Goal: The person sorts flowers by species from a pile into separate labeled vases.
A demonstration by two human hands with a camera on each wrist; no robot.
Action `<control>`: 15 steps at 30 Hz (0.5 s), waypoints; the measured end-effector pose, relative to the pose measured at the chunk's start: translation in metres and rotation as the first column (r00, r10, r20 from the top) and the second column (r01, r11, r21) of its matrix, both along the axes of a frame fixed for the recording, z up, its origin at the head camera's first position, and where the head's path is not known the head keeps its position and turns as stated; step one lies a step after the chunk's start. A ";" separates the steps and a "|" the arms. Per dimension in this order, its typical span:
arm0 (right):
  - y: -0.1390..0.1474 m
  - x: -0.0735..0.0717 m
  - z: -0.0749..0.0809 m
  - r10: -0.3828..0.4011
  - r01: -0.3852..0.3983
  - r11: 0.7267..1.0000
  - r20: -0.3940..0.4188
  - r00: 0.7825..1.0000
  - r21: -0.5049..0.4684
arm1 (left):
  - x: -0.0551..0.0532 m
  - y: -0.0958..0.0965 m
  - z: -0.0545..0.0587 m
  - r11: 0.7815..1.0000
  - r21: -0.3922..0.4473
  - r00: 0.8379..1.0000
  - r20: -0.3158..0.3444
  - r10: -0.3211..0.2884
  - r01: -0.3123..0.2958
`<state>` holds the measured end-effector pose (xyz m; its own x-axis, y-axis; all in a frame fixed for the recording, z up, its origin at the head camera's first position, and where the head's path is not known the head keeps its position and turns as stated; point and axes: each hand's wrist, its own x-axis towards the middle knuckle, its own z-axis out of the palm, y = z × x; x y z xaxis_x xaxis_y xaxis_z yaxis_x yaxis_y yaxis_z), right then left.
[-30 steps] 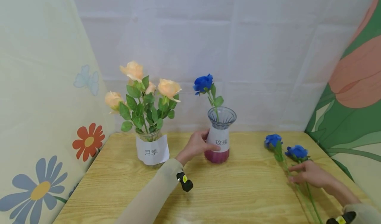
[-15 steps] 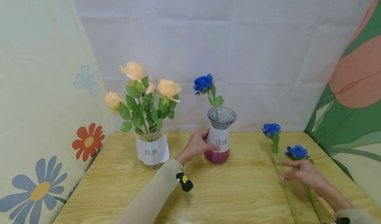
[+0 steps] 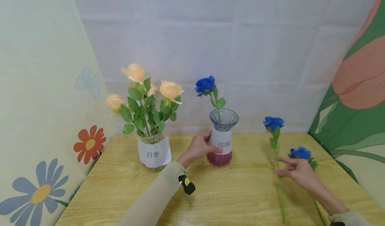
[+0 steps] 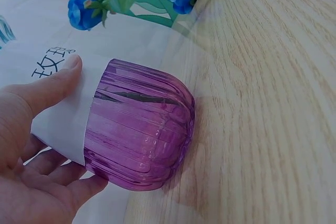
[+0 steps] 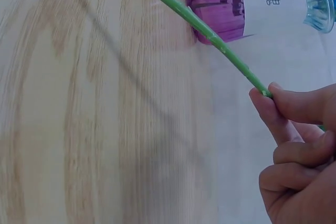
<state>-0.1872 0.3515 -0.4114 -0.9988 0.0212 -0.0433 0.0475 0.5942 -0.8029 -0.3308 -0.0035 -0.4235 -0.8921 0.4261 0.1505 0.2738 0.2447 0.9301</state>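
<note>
My left hand (image 3: 201,149) grips a labelled glass vase (image 3: 224,119) with a purple base (image 4: 144,129), thumb across its white paper label and fingers round the other side. One blue rose (image 3: 205,85) leans in this vase. My right hand (image 3: 300,173) pinches the green stem (image 5: 210,34) of another blue rose (image 3: 273,123) between thumb and index finger. That rose stands nearly upright over the right part of the table, bloom at the top. Behind the right hand lies a further blue rose (image 3: 300,152) on the table, its stem partly hidden by the wrist.
A clear glass jar (image 3: 151,138) with a paper label stands at the left, holding several peach roses (image 3: 170,90). The wooden table (image 3: 240,192) ends at a white cloth backdrop (image 3: 270,52). Flower-printed cloths (image 3: 36,85) hang at both sides.
My right hand has lifted one blue rose off the table, moved it left and tilted it more upright. The other rose stays lying. My left hand keeps its place on the vase.
</note>
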 end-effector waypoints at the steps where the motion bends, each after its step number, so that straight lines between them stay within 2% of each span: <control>1: -0.003 0.000 0.000 0.000 0.000 1.000 -0.010 1.000 -0.002 | 0.000 0.000 -0.001 1.000 -0.002 1.000 0.000 0.000 0.000; 15: -0.038 -0.008 0.001 0.012 -0.019 0.998 -0.121 0.993 -0.056 | -0.002 -0.001 -0.002 1.000 -0.011 1.000 -0.003 -0.017 0.017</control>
<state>-0.1948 0.3140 -0.4105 -0.9970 0.0062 0.0768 -0.0609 0.5470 -0.8349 -0.3333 -0.0047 -0.4253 -0.8841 0.4431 0.1485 0.2808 0.2498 0.9267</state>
